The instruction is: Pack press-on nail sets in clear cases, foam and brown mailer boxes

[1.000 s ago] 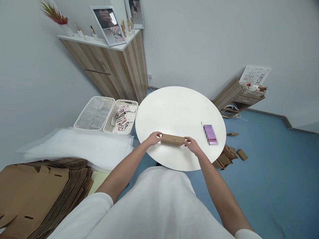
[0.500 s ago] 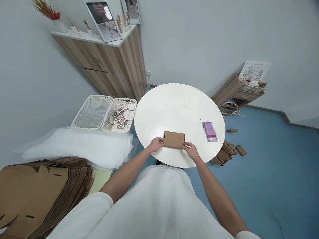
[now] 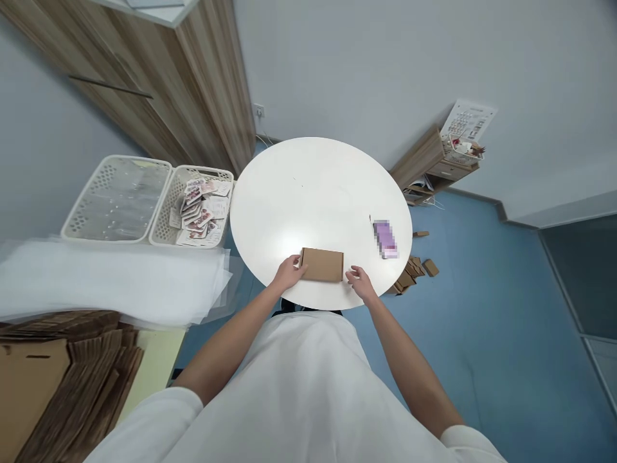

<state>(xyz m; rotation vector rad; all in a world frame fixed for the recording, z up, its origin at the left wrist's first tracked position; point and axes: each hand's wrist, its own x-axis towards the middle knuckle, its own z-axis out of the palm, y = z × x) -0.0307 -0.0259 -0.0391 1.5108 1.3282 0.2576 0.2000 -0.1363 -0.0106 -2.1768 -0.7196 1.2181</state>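
A small closed brown cardboard box lies flat near the front edge of the round white table. My left hand holds its left end, the thumb over the near left corner and the fingers along the side. Just off the box's right end is my right hand, with bent fingers apart and nothing in them. Further right on the table lies a purple item, blurred out so its kind cannot be made out.
Left of the table stand a white basket of printed cards and another with clear plastic packets. Nearer are white sheets and stacked flat cardboard. Folded boxes lie on the floor at right, below a small shelf.
My right hand has let go of the box's right end and moved slightly away. My left hand still holds the left end. The whole view has shifted as my head turned.
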